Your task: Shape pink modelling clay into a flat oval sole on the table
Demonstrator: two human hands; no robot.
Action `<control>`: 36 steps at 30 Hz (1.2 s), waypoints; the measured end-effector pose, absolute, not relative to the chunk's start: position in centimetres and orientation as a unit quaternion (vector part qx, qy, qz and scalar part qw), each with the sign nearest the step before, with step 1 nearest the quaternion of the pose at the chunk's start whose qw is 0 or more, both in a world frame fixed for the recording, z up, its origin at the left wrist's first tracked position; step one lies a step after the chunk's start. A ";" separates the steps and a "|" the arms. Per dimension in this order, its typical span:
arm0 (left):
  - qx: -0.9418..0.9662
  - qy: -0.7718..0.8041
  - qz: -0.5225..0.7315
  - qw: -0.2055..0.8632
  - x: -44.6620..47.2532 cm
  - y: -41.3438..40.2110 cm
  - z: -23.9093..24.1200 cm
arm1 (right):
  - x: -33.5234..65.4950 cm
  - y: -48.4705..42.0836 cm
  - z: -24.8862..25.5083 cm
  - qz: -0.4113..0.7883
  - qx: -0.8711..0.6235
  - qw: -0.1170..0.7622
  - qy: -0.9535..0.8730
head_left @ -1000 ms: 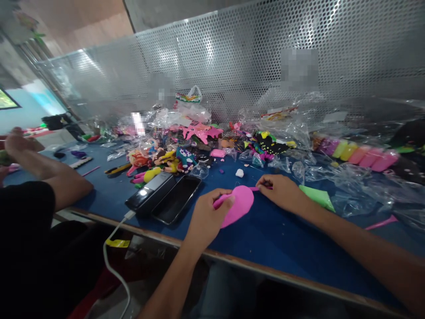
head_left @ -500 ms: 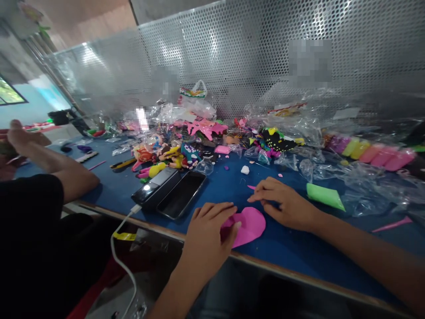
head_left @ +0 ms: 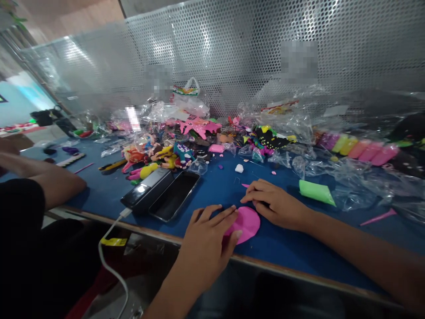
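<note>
A flat, thin pink sheet [head_left: 249, 224], probably modelling clay, lies on the blue table near its front edge. My left hand [head_left: 210, 235] rests over the sheet's left side, fingers stretched out and thumb apart on the lower part. Just beyond the sheet's right edge is my right hand [head_left: 274, 201], its fingers curled and its index finger pointing left. A thin pink pointed tool [head_left: 245, 185] pokes out from behind these fingers, which seem closed around it; the rest of it is hidden.
Left of my hands lie a phone [head_left: 174, 196] and a black device [head_left: 148, 189] with a white cable [head_left: 105, 261]. Clay figures [head_left: 149, 170] and plastic bags crowd the back. A green packet [head_left: 317, 192] and a pink tool [head_left: 378, 217] lie right. Another person's arm [head_left: 56, 177] is left.
The whole view has shifted, so most things sit further left. The pink sheet's lower edge looks rounder, and my left fingers reach slightly further over it. The other person's arm has lowered.
</note>
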State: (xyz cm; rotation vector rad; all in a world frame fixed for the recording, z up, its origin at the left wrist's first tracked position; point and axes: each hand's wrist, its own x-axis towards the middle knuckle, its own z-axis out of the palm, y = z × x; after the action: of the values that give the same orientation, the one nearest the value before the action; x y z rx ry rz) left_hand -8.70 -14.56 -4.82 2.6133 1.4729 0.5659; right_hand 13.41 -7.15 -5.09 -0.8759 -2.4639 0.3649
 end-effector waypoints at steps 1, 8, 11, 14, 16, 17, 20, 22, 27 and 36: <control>0.856 0.483 0.181 0.045 -8.7 -14.6 -4.8 | 13.4 -7.1 -5.1 0.132 -0.321 0.240 -0.907; 0.862 0.479 0.158 0.038 -8.9 -14.6 -4.8 | 13.3 -7.1 -5.1 0.140 -0.313 0.241 -0.908; 0.856 0.491 0.159 0.031 -9.2 -14.6 -5.1 | 13.3 -7.4 -4.9 0.148 -0.302 0.247 -0.909; 0.855 0.491 0.167 0.021 -9.4 -14.5 -5.4 | 13.1 -7.9 -4.6 0.153 -0.281 0.221 -0.921; 0.851 0.493 0.179 0.029 -9.6 -14.5 -5.5 | 13.1 -8.2 -4.5 0.143 -0.271 0.197 -0.931; 0.847 0.496 0.186 0.038 -9.7 -14.4 -5.4 | 13.1 -8.2 -4.5 0.135 -0.267 0.188 -0.935; 0.836 0.507 0.197 0.072 -10.0 -14.3 -5.0 | 13.1 -8.3 -4.6 0.115 -0.262 0.173 -0.943; 0.835 0.507 0.196 0.086 -10.1 -14.2 -4.7 | 13.1 -8.2 -4.6 0.111 -0.261 0.168 -0.944; 0.833 0.507 0.197 0.102 -10.1 -13.8 -4.0 | 13.1 -8.2 -4.6 0.106 -0.263 0.166 -0.945; 0.829 0.508 0.213 0.101 -10.1 -13.6 -4.4 | 11.9 -8.6 -4.3 0.179 -0.294 0.188 -0.920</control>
State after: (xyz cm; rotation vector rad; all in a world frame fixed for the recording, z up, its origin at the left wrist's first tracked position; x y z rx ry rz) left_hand -10.06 -13.62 -4.39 2.4483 1.5011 0.6282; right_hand 11.87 -8.63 -4.33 -0.8260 -2.5883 0.5034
